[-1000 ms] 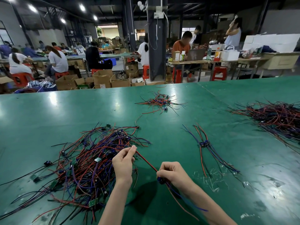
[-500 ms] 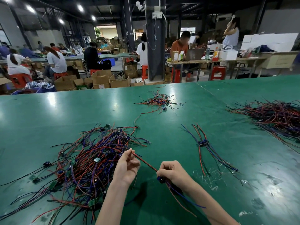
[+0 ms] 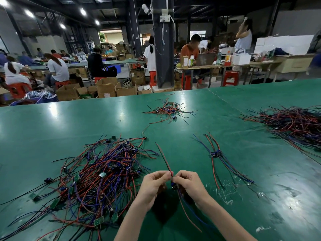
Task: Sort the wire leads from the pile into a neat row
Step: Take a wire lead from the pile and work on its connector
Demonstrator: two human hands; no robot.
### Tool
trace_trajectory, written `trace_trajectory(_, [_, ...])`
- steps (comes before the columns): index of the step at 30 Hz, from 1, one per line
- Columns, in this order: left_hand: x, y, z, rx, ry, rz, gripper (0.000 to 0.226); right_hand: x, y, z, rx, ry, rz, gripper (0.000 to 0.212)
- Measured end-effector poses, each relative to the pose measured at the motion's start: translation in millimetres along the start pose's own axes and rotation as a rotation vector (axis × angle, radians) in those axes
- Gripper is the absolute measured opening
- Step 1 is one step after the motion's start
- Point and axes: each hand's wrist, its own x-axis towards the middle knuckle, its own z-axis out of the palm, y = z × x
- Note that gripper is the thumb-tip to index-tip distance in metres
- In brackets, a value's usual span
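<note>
Two hands work over the green table (image 3: 69,122); between them is one wire lead (image 3: 164,160), lifted clear of the surface. The left hand (image 3: 153,185) has its fingers curled and pinches the lead's red and black strands just beside the right hand (image 3: 190,184), which grips the same lead at its small blue connector (image 3: 173,185); the knuckles of the two hands nearly touch. The strands' free end stands up and away from the fingers, and the lead's red and blue tails (image 3: 186,211) hang down toward the person.

There are three loose heaps: the big pile (image 3: 104,174) just left of the hands, a small far heap (image 3: 167,110) past the middle, and a broad right heap (image 3: 295,122). One neat row (image 3: 216,153) lies to the right of the hands, well apart from the pile; it seems to hold three leads, though the connectors overlap too closely to be sure.

Half a second earlier the hands were apart with the red strand stretched between them; the left hand has since come in to meet the right, and the heaps and the row lie as before.
</note>
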Motion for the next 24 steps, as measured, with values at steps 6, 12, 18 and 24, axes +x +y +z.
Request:
trace_trajectory(6, [2,-7,0,0.005,0.024,0.024,0.024,-2,-1,3,-0.009,-0.037,-0.006,0.027])
trace_trajectory(12, [8,-3,-10,0.083,0.224,0.154,0.013,-2,-3,5,-0.071,-0.083,-0.007,0.027])
trace_trajectory(18, [11,13,-31,-0.003,0.442,0.232,0.01,-6,-6,8,-0.105,-0.184,0.009,0.01])
trace_trajectory(24, [13,22,-45,-0.109,0.508,0.236,0.006,-7,-11,6,-0.099,-0.257,-0.001,0.02])
